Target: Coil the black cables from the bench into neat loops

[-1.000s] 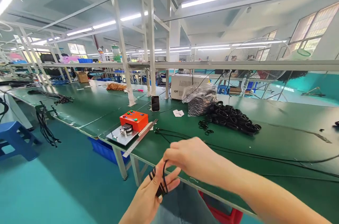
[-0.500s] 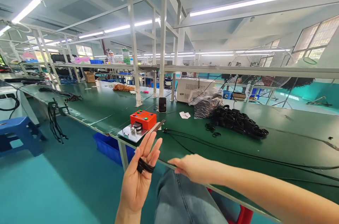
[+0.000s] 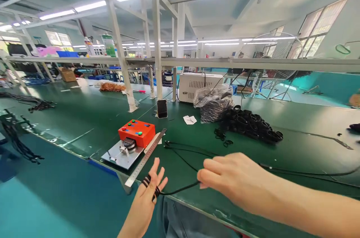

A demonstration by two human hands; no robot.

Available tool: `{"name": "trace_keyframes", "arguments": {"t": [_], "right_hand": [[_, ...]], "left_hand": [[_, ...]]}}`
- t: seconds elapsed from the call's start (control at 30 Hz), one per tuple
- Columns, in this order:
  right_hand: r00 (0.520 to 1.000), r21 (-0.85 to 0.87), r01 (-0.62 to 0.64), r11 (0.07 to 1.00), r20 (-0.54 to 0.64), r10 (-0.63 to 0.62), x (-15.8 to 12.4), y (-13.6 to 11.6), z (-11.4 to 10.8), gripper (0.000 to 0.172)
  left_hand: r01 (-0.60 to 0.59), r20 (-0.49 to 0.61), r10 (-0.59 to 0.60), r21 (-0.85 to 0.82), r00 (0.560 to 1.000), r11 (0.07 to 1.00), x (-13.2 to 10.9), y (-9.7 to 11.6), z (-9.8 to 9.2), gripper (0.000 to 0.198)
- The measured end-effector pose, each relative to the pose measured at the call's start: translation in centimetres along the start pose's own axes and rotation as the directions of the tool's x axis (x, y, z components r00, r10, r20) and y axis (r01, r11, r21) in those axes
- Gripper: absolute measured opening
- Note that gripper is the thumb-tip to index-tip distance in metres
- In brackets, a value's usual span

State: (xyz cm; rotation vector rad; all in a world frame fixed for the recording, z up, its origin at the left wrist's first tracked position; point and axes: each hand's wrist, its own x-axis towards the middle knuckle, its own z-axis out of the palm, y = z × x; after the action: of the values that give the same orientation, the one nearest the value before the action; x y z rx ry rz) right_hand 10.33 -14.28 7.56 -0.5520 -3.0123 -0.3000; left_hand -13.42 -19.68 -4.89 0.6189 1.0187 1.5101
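Observation:
Black cable runs from my left hand across to my right, above the table's front edge. Several turns of it are wound round the fingers of my left hand, which carries the coil with its fingertips stretched out. My right hand is closed on the cable, its fingers curled and pinched together. More cable lengths lie on the table behind my right hand. Left of the hands, a steel ruler lies beside an orange box with coloured buttons, mounted on a metal plate.
A phone stands upright behind the box. Toward the right lie a heap of black cable coils, a plastic-wrapped bundle and a white paper. White posts rise from the green table.
My right hand has moved right and up, and cable now shows between both hands. My left hand has turned and lowered slightly. The view has shifted right and closer.

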Motion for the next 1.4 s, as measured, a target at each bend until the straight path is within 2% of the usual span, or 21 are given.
{"name": "trace_keyframes", "arguments": {"t": [0.03, 0.07, 0.17, 0.27, 0.33, 0.4, 0.43, 0.5, 0.53, 0.6, 0.67, 0.77, 0.9, 0.97, 1.03, 1.13, 1.2, 1.27, 1.3, 1.4], "right_hand": [[0.999, -0.003, 0.012, 1.0, -0.042, -0.012, 0.7, 0.7, -0.9, 0.009], [0.997, -0.013, 0.001, 1.0, -0.075, -0.002, 1.5, 1.4, -1.7, 0.009], [0.985, -0.027, -0.084, 0.996, -0.15, 0.079, 4.7, 4.1, -2.5, 0.029], [0.976, 0.018, -0.173, 0.985, -0.134, 0.174, 7.5, 7.2, -0.7, 0.038], [0.97, 0.065, -0.234, 0.97, -0.049, 0.238, 8.0, 8.8, 1.7, 0.038], [0.951, 0.109, -0.305, 0.946, 0.084, 0.297, 7.1, 9.2, 4.6, 0.036], [0.937, 0.131, -0.333, 0.934, 0.153, 0.313, 6.2, 8.9, 6.1, 0.033], [0.917, 0.182, -0.351, 0.918, 0.263, 0.299, 3.6, 7.5, 8.9, 0.023], [0.921, 0.213, -0.335, 0.918, 0.28, 0.271, 2.1, 6.4, 10.0, 0.018], [0.932, 0.228, -0.316, 0.921, 0.256, 0.257, -0.8, 4.3, 11.7, 0.015], [0.942, 0.186, -0.309, 0.933, 0.195, 0.274, -3.3, 2.8, 12.5, 0.016], [0.953, 0.15, -0.303, 0.941, 0.082, 0.293, -6.0, 1.9, 12.5, 0.02], [0.98, 0.188, -0.193, 0.963, 0.002, 0.197, -7.8, 1.5, 12.0, 0.023], [0.99, 0.198, -0.138, 0.97, -0.01, 0.143, -8.1, 1.1, 11.2, 0.022], [0.995, 0.215, -0.09, 0.972, -0.023, 0.097, -7.7, 1.2, 9.6, 0.022], [0.995, 0.245, -0.081, 0.966, -0.042, 0.094, -6.0, 2.5, 6.6, 0.025], [0.986, 0.305, -0.147, 0.941, -0.03, 0.164, -4.3, 4.1, 5.3, 0.023], [0.959, 0.375, -0.261, 0.89, -0.006, 0.284, -2.6, 5.5, 5.3, 0.027], [0.946, 0.41, -0.295, 0.863, -0.004, 0.325, -1.9, 5.9, 5.8, 0.029], [0.948, 0.576, -0.271, 0.771, 0.019, 0.319, -0.2, 5.7, 8.4, 0.03]], "left_hand": [[0.06, 0.066, -0.062, 0.035, 0.996, 0.998, 0.0, -0.4, 0.4, 0.051], [0.105, 0.13, -0.112, 0.062, 0.985, 0.993, 0.0, -0.8, 0.8, 0.049], [0.227, 0.297, -0.253, 0.117, 0.921, 0.967, -0.4, -1.7, 2.3, 0.046], [0.347, 0.422, -0.363, 0.116, 0.831, 0.931, -0.7, -2.4, 3.4, 0.049], [0.382, 0.478, -0.36, 0.055, 0.801, 0.923, -0.6, -2.7, 3.4, 0.048], [0.377, 0.504, -0.276, -0.109, 0.818, 0.92, 0.0, -2.9, 2.6, 0.046], [0.36, 0.497, -0.208, -0.232, 0.842, 0.904, 0.4, -2.9, 2.0, 0.048], [0.269, 0.419, -0.031, -0.522, 0.908, 0.809, 1.6, -2.8, 0.7, 0.051], [0.215, 0.365, 0.034, -0.618, 0.93, 0.756, 2.3, -2.7, 0.1, 0.05], [0.145, 0.302, 0.098, -0.686, 0.948, 0.713, 3.4, -2.7, -0.4, 0.049], [0.098, 0.276, 0.117, -0.656, 0.954, 0.749, 4.2, -2.9, 0.0, 0.052], [0.016, 0.188, 0.102, -0.536, 0.977, 0.844, 4.3, -3.9, 1.9, 0.05], [-0.073, -0.01, 0.074, -0.326, 0.997, 0.943, 3.7, -5.4, 5.3, 0.041], [-0.092, -0.055, 0.084, -0.166, 0.995, 0.982, 3.1, -6.0, 6.9, 0.041], [-0.067, 0.015, 0.067, 0.06, 0.998, 0.996, 2.4, -6.3, 8.2, 0.044], [-0.049, 0.201, -0.03, 0.38, 0.979, 0.924, 1.2, -6.4, 9.0, 0.044], [-0.028, 0.212, -0.087, 0.486, 0.973, 0.873, 0.6, -6.3, 8.7, 0.036], [-0.01, 0.213, -0.098, 0.457, 0.972, 0.889, 0.4, -6.1, 8.1, 0.026], [-0.001, 0.231, -0.094, 0.382, 0.968, 0.924, 0.3, -5.9, 7.7, 0.023], [0.079, 0.294, -0.076, 0.002, 0.953, 0.997, 0.1, -5.1, 6.6, 0.03]]}}
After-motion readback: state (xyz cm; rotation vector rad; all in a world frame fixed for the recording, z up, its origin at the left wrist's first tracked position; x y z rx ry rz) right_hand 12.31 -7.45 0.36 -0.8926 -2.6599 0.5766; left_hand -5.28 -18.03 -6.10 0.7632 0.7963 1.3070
